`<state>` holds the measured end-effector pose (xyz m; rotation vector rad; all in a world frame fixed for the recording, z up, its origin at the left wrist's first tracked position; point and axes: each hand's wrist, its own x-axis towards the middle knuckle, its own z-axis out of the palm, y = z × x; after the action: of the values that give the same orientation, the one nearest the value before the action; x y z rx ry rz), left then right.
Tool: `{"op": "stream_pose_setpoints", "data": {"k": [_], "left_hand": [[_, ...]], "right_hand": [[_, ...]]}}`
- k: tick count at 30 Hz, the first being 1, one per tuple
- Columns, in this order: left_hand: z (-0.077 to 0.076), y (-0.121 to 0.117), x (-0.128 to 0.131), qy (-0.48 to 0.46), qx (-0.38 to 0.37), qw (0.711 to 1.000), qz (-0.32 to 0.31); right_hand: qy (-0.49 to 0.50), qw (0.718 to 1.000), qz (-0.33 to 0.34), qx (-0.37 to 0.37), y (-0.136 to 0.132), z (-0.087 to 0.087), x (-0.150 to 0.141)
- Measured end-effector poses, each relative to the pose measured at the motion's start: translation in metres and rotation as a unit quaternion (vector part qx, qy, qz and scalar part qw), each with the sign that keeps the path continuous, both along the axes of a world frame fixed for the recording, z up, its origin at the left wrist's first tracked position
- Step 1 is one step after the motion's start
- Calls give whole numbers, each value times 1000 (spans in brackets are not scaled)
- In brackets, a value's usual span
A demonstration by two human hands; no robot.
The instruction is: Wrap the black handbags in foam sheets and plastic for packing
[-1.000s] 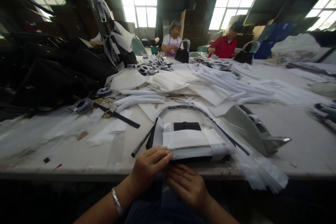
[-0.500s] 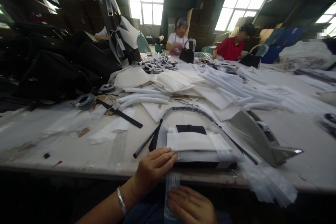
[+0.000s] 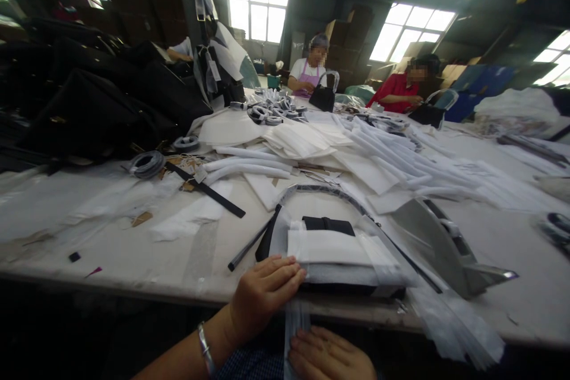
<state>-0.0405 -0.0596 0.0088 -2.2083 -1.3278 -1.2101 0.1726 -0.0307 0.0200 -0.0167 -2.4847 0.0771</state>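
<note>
A black handbag [image 3: 329,225] lies on the table, its front covered by white wrapping [image 3: 332,247] and its arched handle [image 3: 327,190] sleeved in clear film. My left hand [image 3: 269,286] presses the wrapping's lower left corner, fingers together and thumb hidden. A pleated translucent strip [image 3: 296,316] hangs from under those fingers over the table's front edge. Below the edge my right hand [image 3: 332,353] is closed over that strip, its thumb out of sight. To the right of the bag stands a grey tape dispenser [image 3: 439,237], and loose translucent strips [image 3: 458,323] droop over the edge.
White foam sheets and tubes [image 3: 378,151] are heaped behind the bag. Black bags [image 3: 98,107] pile up at left, near a coiled wrapped strap [image 3: 146,164] and a black strap [image 3: 207,191]. Two co-workers [image 3: 307,74] handle black bags across the table.
The view has tilted and shifted slightly. Both hands keep about the same places on the wrapping and strip. The co-worker in red has raised a hand toward the bag.
</note>
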Motion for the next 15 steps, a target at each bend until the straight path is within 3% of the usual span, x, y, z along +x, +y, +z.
{"op": "stream_pose_setpoints", "data": {"k": [7,11,15], "left_hand": [[-3,-6,0,1,-5,1000,6],[-7,-8,5,-21,29,999,31],[-10,-8,11,-45,21,997,51]], "right_hand": [[-5,1000,-16,-1,25,44,-5],[-13,999,-40,-9,48,56,-18],[-53,992,-78,-90,75,59,-33]]}}
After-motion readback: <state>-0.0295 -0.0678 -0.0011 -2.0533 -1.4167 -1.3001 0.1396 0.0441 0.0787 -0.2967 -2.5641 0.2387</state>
